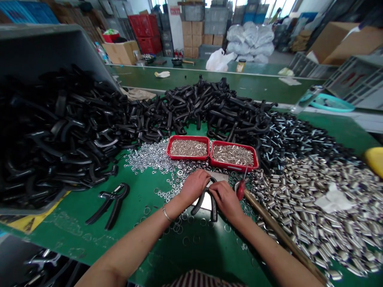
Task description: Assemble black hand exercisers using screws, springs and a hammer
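A black V-shaped hand grip exerciser (213, 209) lies over a metal plate (223, 176) with its two handles toward me. My left hand (195, 185) pinches the exerciser's upper end from the left. On the other side my right hand (227, 199) has its fingers closed on the same end; anything small between the fingertips is hidden. Just beyond are two red trays, one with tiny metal parts (188, 148), the other with small pins (232, 154). A red-handled screwdriver (240, 189) stands close to my right hand. Another hand grip exerciser with a spring (115, 199) rests at left.
Black handles pile up at the back (206, 105) and spill from a grey crate (86, 36). Loose nuts (152, 157) and rings lie around the plate. At right are metal springs (302, 199), black knobs with screws (305, 137) and a long wooden handle (275, 227).
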Motion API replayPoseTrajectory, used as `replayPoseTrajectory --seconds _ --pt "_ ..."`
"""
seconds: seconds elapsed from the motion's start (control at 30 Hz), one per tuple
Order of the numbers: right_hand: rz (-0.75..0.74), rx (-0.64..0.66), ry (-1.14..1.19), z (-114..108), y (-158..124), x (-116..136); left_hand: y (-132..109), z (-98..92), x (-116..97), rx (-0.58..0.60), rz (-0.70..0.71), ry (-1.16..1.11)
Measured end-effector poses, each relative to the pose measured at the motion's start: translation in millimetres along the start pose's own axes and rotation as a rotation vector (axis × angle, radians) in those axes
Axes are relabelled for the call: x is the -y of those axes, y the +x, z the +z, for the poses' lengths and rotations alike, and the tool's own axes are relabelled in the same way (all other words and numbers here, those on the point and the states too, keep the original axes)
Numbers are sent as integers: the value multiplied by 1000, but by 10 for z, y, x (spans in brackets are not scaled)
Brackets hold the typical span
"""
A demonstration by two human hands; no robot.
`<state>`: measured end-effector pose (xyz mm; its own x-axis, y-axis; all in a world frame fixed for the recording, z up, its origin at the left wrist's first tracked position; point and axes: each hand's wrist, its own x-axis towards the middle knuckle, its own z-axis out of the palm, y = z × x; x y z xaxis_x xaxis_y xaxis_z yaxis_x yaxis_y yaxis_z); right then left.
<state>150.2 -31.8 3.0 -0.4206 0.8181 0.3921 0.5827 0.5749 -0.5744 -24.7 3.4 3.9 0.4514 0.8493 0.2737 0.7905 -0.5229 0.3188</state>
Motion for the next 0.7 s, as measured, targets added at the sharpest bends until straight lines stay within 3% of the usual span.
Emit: replayPoseTrajectory --seconds 0.57,0.7 --pt "-178 193 -460 -41 112 101 -14 -4 -3 -5 -43 -52" --pt "-180 178 -476 -14 88 114 -18 6 -7 -9 -33 -32"
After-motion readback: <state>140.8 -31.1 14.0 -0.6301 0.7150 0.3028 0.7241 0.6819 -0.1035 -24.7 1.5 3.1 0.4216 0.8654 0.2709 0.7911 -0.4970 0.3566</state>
